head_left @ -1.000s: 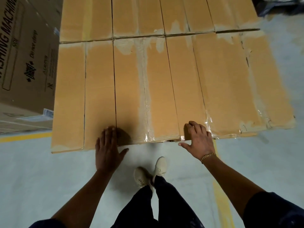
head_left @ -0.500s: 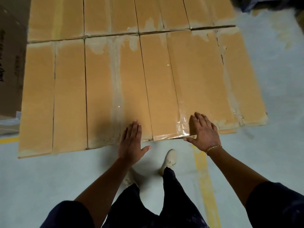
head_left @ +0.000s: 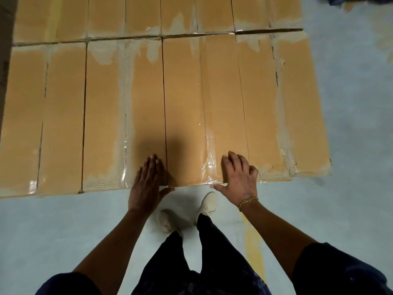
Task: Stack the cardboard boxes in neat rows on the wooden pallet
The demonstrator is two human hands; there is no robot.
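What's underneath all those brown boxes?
Only the pale floor shows beside the cardboard boxes. Whatever they sit on is covered. Left hand and right hand rest on top.

Pale grey-blue floor, smooth, scuffed. Worn yellow line painted on it. Dim, even light; soft shadows.

We've shifted our left hand toward 3 o'clock.
It moved one seam over, now at the cardboard box under our right hand.
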